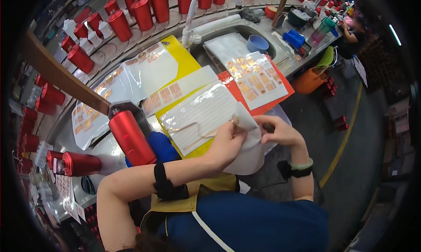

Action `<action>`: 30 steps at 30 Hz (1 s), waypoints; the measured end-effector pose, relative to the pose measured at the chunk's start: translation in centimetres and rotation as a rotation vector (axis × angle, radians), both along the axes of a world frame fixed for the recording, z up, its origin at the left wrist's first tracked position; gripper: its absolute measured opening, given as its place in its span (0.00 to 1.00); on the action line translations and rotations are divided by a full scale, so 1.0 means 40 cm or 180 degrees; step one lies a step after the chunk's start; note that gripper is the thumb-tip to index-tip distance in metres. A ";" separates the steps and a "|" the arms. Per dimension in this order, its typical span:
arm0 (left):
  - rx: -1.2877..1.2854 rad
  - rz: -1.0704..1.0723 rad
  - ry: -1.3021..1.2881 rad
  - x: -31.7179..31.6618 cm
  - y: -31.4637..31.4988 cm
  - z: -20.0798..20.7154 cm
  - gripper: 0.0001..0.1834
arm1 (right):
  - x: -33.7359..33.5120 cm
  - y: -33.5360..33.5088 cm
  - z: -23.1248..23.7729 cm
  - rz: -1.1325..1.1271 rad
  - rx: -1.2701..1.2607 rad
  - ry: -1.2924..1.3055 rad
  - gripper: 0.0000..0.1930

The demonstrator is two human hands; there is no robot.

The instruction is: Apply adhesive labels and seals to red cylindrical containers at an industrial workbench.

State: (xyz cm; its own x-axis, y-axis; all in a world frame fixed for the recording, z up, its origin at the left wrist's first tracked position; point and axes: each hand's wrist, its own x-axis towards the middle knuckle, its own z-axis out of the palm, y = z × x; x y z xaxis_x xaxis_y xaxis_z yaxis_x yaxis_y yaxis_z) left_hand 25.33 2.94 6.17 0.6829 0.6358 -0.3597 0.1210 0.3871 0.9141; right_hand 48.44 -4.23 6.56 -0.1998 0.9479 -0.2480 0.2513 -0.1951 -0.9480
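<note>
My left hand point(227, 143) is closed in a pinch over a translucent white sheet point(250, 153) that curls down at its near end. A small shiny gold-brown piece point(235, 120), perhaps a decal, shows at its fingertips. Just to the right, my right hand point(280, 131) is curled beside the sheet's edge. A small dark thing point(268, 127) shows between its thumb and fingers; its kind is hidden. Under the sheet lies a yellow board point(199, 150). Farther right, a sheet of gold decals point(258, 83) rests on a red board point(284, 82).
A red metal bottle point(130, 136) lies tilted left of the boards, near a blue cloth point(161, 146). Behind are a sink with a faucet point(188, 26) and a blue bowl point(257, 43). Several red bottles point(142, 14) line the conveyor. A wooden post point(66, 72) slants across the left.
</note>
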 end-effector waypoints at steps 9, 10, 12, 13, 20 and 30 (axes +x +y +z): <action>0.1889 -0.0847 0.0176 -0.051 -0.051 0.083 0.35 | -0.063 -0.147 -0.033 -0.1873 0.0005 -0.0913 0.08; 0.1823 -0.0934 0.0164 -0.076 -0.049 0.110 0.35 | -0.034 -0.161 -0.052 -0.1995 0.0030 -0.1330 0.09; 0.1947 -0.1198 0.0039 -0.127 -0.041 0.123 0.36 | 0.018 -0.186 -0.078 -0.2381 -0.0074 -0.2298 0.10; 0.1922 -0.1148 0.0074 -0.162 -0.037 0.127 0.36 | 0.043 -0.190 -0.084 -0.2590 -0.0200 -0.2833 0.11; 0.2943 0.0080 0.0518 -0.459 0.017 0.228 0.34 | 0.184 -0.136 -0.247 -0.2950 0.0104 -0.3810 0.22; 0.2257 0.1808 0.0953 -0.598 -0.026 -0.039 0.73 | -0.203 0.263 -0.010 -0.1001 0.1233 -0.2162 0.14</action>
